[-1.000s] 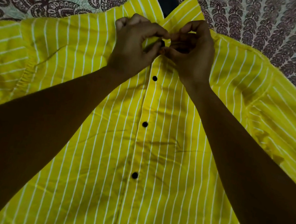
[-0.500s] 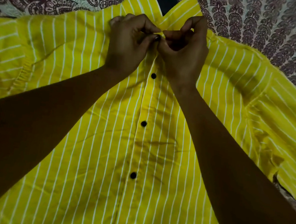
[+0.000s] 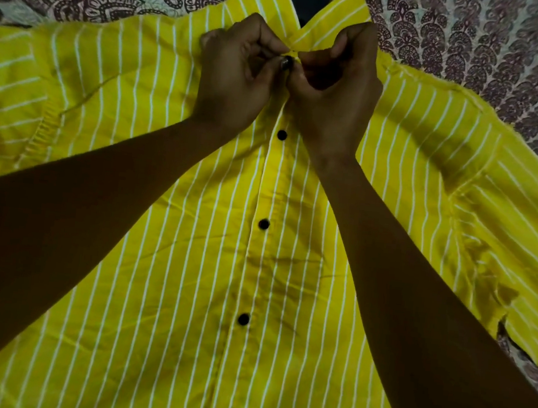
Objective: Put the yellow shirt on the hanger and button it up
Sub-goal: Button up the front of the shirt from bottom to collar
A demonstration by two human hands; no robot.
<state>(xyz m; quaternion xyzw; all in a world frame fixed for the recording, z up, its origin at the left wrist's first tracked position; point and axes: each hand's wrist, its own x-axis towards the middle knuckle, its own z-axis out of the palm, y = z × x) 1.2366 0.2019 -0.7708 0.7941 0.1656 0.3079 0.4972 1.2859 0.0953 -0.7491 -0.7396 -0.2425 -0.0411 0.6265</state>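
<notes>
Closing the collar button
The yellow white-striped cotton shirt (image 3: 189, 262) lies flat on the paisley bedspread (image 3: 473, 42); left hand (image 3: 233, 78) and right hand (image 3: 334, 91) both pinch its placket at the small black top button (image 3: 287, 63). Keep the buttonhole taut and tip the button through edgewise.

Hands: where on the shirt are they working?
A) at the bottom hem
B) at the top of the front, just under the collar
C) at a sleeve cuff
B: the left hand and right hand both pinch the shirt where the collar points meet, above the row of buttons.
</notes>
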